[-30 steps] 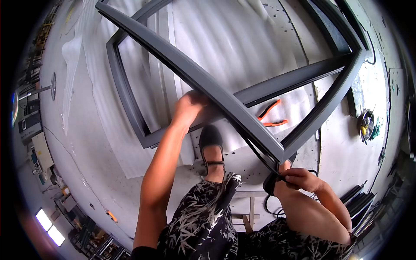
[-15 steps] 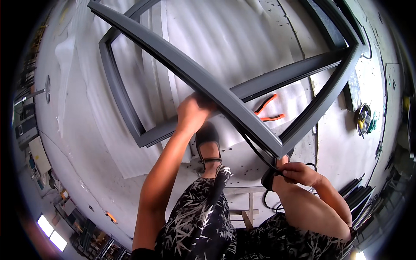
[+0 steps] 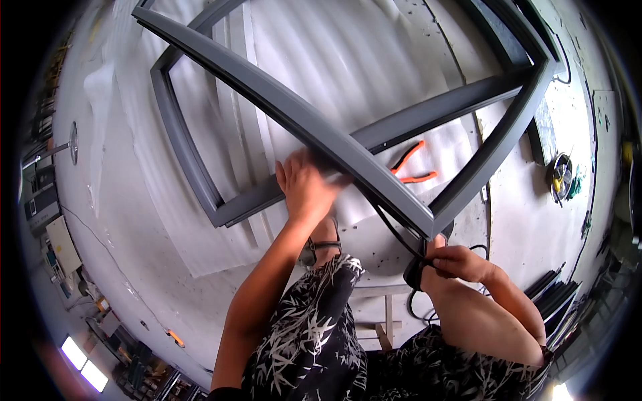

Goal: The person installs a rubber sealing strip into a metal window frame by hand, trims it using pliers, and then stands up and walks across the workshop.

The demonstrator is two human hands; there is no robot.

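A grey window frame (image 3: pixel 294 110) stands tilted across a second grey frame (image 3: pixel 435 113). My left hand (image 3: pixel 309 190) is at the lower edge of the slanting bar, its fingers stretched out and partly apart. Motion smears the fingertips, and the bar's shadow hides part of them. A thin black rubber strip (image 3: pixel 394 229) hangs along the underside of this bar towards its near corner. Beside that corner, my right hand (image 3: pixel 463 262) pinches the strip between thumb and fingers. Pliers with orange-black handles (image 3: pixel 411 165) lie beyond the bar, inside the other frame.
White foam sheeting (image 3: pixel 194 227) covers the floor under the frames. At right are a round holder with small tools (image 3: pixel 560 177) and a bundle of black strips (image 3: pixel 552 294). An orange cutter (image 3: pixel 175 338) lies at left. My feet are beneath the frame, near a low wooden stool (image 3: pixel 388 314).
My left hand has turned and shifted slightly nearer along the bar, its fingers spreading more. The slanting frame has shifted slightly left. My right hand keeps the strip in nearly the same place.
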